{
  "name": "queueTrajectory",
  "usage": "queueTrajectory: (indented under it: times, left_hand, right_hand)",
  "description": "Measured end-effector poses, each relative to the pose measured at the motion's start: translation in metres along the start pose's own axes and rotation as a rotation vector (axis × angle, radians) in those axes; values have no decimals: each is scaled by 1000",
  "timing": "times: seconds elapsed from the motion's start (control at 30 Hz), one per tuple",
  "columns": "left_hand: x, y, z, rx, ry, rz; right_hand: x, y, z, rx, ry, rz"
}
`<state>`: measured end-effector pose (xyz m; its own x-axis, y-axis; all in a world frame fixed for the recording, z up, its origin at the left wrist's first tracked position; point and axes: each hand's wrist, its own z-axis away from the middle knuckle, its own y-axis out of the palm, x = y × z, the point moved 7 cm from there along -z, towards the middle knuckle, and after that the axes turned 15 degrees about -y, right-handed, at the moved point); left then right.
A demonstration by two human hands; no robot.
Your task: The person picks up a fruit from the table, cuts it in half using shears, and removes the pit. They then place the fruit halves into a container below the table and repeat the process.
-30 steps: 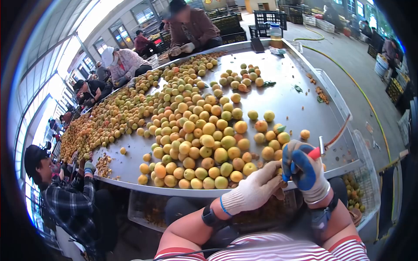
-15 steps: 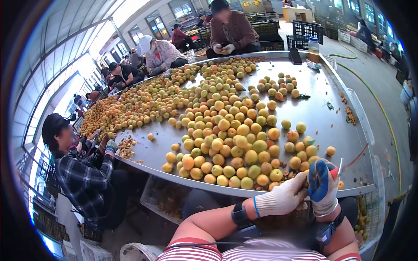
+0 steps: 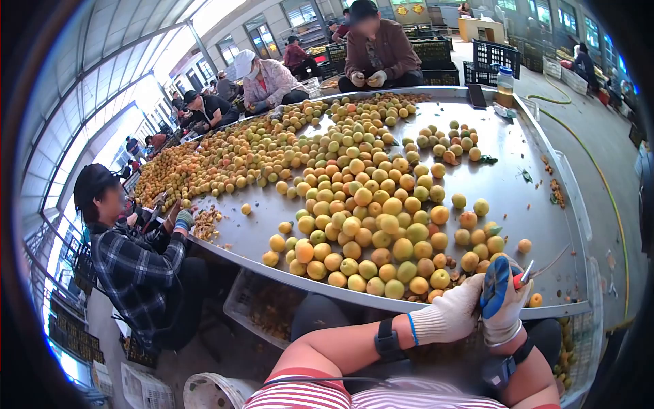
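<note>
My left hand (image 3: 453, 311), in a white knitted glove, is closed with its fingertips against my right hand. Whatever it may be gripping is hidden behind the gloves. In a white glove with a blue coated palm, my right hand (image 3: 503, 301) is closed around a small knife (image 3: 523, 275). The knife has a red handle, and its short metal tip points up and right. Both hands are at the near right edge of a metal table (image 3: 538, 232). Just beyond them lies a heap of yellow-orange apricots (image 3: 381, 225), with a few brown scraps near the left glove.
A person in a plaid shirt (image 3: 139, 262) works at the table's left edge. Others sit along the far side. A crate of scraps (image 3: 235, 300) and a white bucket (image 3: 211, 390) are below. A jar (image 3: 505, 85) and a phone (image 3: 476, 96) stand at the back.
The view has shifted, so the table appears slightly lower and to the right. My hands stay together, and the knife now tilts further right.
</note>
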<state>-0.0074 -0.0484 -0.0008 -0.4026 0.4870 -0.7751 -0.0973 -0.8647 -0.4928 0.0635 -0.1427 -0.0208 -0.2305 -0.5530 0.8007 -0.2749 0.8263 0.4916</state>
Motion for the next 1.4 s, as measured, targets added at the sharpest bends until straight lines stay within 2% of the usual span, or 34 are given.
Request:
queueTrajectory:
  times: [0.1,0.13,0.17,0.2,0.23,0.27,0.3,0.33,0.37,0.4,0.43,0.47,0.5,0.53,0.6,0.63,0.77,0.83,0.9,0.93,0.97,1.0,1.03,1.1,1.13,1.23,1.27,1.37,1.4]
  left_hand:
    - [1,2,-4,-24,30,4]
    - [-6,-1,-1,-63,123,52]
    - [-12,-6,2,-101,217,103]
    - [-12,-8,1,-104,218,104]
    - [-8,-7,-4,-60,138,52]
    - [-3,-1,-7,-3,59,-1]
    - [3,3,-14,-13,122,67]
    - [4,1,-14,-129,268,88]
    - [4,0,-9,-228,413,120]
    - [8,0,-12,-273,443,98]
    - [7,-3,-14,-317,474,81]
    - [1,-5,-16,-213,384,133]
    - [-2,-6,-17,-119,290,174]
    - [3,-7,-19,-125,284,185]
    - [9,-11,-24,-128,253,224]
    - [4,-16,-19,-106,173,211]
    - [5,-26,-21,-155,270,123]
    - [2,-32,-18,-201,294,55]
    - [-7,-35,-12,-307,431,-192]
    - [-9,-35,-10,-305,433,-193]
    - [-2,-34,-13,-199,299,-33]
    - [4,-31,-16,-91,163,126]
    - [0,-31,-14,-87,165,125]
    - [0,-17,-14,233,36,386]
    - [-1,-13,-12,305,56,443]
    - [1,-7,-12,383,70,555]
    - [0,-5,-11,384,72,555]
    - [-5,0,-5,378,41,520]
    - [-9,-1,-2,306,49,387]
  right_hand:
    - [-7,-3,-7,-19,48,-184]
    - [-13,-12,-6,-227,-36,-51]
    - [-9,-12,-9,-225,-36,-53]
    - [-4,-10,-16,-150,-28,22]
    - [1,-8,-21,-78,-20,98]
    - [-7,-14,-14,-300,95,-7]
    - [-14,-18,-14,-308,163,-154]
    - [-18,-22,-14,-313,208,-210]
    - [-24,-29,-17,-200,135,-208]
    - [-24,-24,-14,-381,328,-409]
    - [-16,-15,-20,-467,366,-454]
    - [-23,-13,-32,-209,298,-640]
    - [-13,-9,-35,-251,295,-520]
    - [-18,-12,-39,-200,292,-597]
    - [1,-14,-44,-286,229,-541]
    - [5,-16,-45,-298,208,-514]
    - [20,-10,-39,-250,171,-356]
    - [26,-8,-34,-211,171,-96]
    - [21,-10,-30,-209,203,-127]
    - [23,-7,-30,-117,150,-87]
    - [24,-4,-31,-25,97,-45]
    - [22,-9,-30,-98,35,70]
    - [24,-8,-30,-102,33,72]
    - [33,11,-30,69,25,-242]
    - [33,10,-29,101,63,-149]
    - [25,10,-26,161,2,-237]
    - [28,10,-23,179,-4,-168]
    - [29,11,-19,115,17,9]
    - [26,10,-17,90,55,-34]
